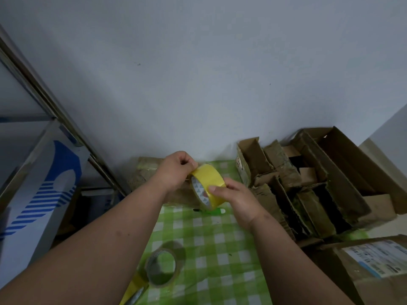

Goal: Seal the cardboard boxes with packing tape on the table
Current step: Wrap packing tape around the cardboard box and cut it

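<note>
A yellow roll of packing tape (208, 183) is held up over the green checked table (211, 245). My right hand (235, 198) grips the roll from the right, thumb across its outer face. My left hand (176, 169) pinches the roll's top left edge with curled fingers. Behind the hands a brown cardboard box (143, 172) wrapped in tape lies at the table's far side, partly hidden by my left arm. A second, clear-brown tape roll (165, 264) lies flat on the table near me.
Several opened, torn cardboard boxes (308, 183) are piled to the right against the wall. A labelled box (374, 263) sits at the near right. A green marker (217, 211) lies under the roll. Another yellow roll (134, 290) pokes in at the bottom. A metal shelf (44, 119) stands left.
</note>
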{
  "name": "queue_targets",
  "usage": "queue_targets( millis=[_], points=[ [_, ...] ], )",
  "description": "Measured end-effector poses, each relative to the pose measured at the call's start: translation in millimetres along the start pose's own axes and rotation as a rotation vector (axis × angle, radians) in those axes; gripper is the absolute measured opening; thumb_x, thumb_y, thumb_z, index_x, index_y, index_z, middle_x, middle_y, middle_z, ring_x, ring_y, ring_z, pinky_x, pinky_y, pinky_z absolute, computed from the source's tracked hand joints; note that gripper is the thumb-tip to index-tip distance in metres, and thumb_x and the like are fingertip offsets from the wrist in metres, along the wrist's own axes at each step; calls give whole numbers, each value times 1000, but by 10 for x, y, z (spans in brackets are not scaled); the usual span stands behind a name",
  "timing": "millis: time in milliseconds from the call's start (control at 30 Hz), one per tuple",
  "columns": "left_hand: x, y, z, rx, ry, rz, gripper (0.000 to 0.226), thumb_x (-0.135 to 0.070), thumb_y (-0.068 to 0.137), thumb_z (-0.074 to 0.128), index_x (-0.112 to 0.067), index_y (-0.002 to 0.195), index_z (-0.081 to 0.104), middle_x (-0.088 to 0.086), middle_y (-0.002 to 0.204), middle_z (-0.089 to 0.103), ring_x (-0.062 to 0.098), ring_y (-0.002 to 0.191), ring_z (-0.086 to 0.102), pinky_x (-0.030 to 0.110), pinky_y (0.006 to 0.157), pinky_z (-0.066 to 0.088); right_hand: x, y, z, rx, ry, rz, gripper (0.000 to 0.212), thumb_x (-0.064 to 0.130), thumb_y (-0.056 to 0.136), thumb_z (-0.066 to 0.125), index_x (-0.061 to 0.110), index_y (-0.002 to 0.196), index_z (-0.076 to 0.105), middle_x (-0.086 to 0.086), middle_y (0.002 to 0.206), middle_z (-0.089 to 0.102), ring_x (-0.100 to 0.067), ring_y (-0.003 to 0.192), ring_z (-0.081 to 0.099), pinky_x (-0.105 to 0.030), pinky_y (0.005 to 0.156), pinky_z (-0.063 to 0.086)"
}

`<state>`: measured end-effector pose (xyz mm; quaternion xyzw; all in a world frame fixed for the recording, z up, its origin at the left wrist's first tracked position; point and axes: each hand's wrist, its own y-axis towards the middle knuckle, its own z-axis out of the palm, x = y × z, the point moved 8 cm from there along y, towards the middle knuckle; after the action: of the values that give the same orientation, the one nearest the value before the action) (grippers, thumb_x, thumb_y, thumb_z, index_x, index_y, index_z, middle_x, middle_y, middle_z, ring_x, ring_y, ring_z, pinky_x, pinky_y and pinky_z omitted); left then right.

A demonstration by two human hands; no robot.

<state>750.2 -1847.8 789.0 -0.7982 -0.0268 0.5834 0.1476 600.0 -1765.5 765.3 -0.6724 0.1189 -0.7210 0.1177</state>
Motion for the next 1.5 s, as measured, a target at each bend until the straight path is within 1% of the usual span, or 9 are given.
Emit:
queue_targets(
  millis=[267, 400, 500, 600, 800, 1000, 1100, 1267, 1500],
  points=[
    [-96, -18, -3, -1, 142, 49, 20, -6, 90, 66, -14, 72, 61, -2, 70, 63, 12, 64, 52, 10, 48, 41, -224, -133, 183, 156, -82, 30, 40, 36, 76, 64, 15, 109, 71, -5, 109, 74, -20, 107, 67, -33, 99, 49],
    [-139, 45, -4, -26, 161, 58, 22, -5, 87, 65, -16, 68, 62, 3, 74, 70, 25, 73, 65, 29, 75, 57, -283, -166, 124, 73, -142, 17, 34, 43, 83, 62, 17, 103, 72, -6, 103, 73, -24, 102, 67, -43, 98, 49],
    [-241, 93, 40, -10, 209, 108, 21, -8, 87, 68, -16, 68, 62, -7, 69, 67, 10, 69, 62, 41, 89, 56, -311, -177, 56, 13, -149, 8, 22, 33, 97, 58, 15, 102, 71, -3, 94, 72, -19, 91, 66, -39, 91, 49],
    [-285, 157, 91, -2, 187, 129, 23, -10, 86, 68, -19, 65, 62, -8, 70, 69, 13, 77, 64, 45, 92, 54, -323, -188, -3, -20, -125, 4, 42, 45, 91, 60, 6, 104, 69, -11, 93, 70, -18, 87, 64, -32, 81, 49],
    [-464, 349, 256, 73, 231, 170, 17, -13, 89, 66, -17, 73, 63, -2, 80, 70, 4, 74, 59, 18, 61, 45, -554, -212, -146, -55, 90, 132, 69, 60, 72, 68, 6, 115, 67, -4, 109, 70, -21, 105, 61, -36, 94, 44],
    [-370, 631, 325, 125, 259, 121, 22, -15, 88, 70, -21, 69, 62, -2, 86, 65, 12, 79, 55, 24, 66, 42, -619, -176, -73, 86, 35, 169, 22, 19, 95, 61, 15, 115, 68, -2, 113, 72, -18, 109, 65, -29, 96, 49],
    [-293, 709, 361, 106, 212, 91, 19, -12, 89, 68, -18, 71, 62, -9, 77, 64, 8, 75, 55, 21, 64, 43, -668, -120, -101, 72, 3, 190, 17, 23, 97, 58, 14, 106, 70, -1, 101, 74, -19, 95, 68, -31, 88, 51],
    [-429, 908, 446, 176, 264, 142, 4, -11, 87, 68, -10, 83, 67, -5, 76, 64, -1, 65, 54, 15, 61, 42, -946, -146, -102, -43, 62, 258, 41, 50, 91, 60, 10, 92, 71, 3, 80, 65, -11, 76, 58, -29, 74, 44],
    [-228, 1196, 515, 277, 327, 109, 5, -9, 86, 71, -10, 82, 69, -4, 74, 63, 5, 69, 55, 14, 68, 45, -1154, -68, 73, 106, 194, 412, 47, 31, 77, 68, 1, 114, 65, -8, 100, 71, -24, 95, 64, -46, 96, 47]
  ],
)
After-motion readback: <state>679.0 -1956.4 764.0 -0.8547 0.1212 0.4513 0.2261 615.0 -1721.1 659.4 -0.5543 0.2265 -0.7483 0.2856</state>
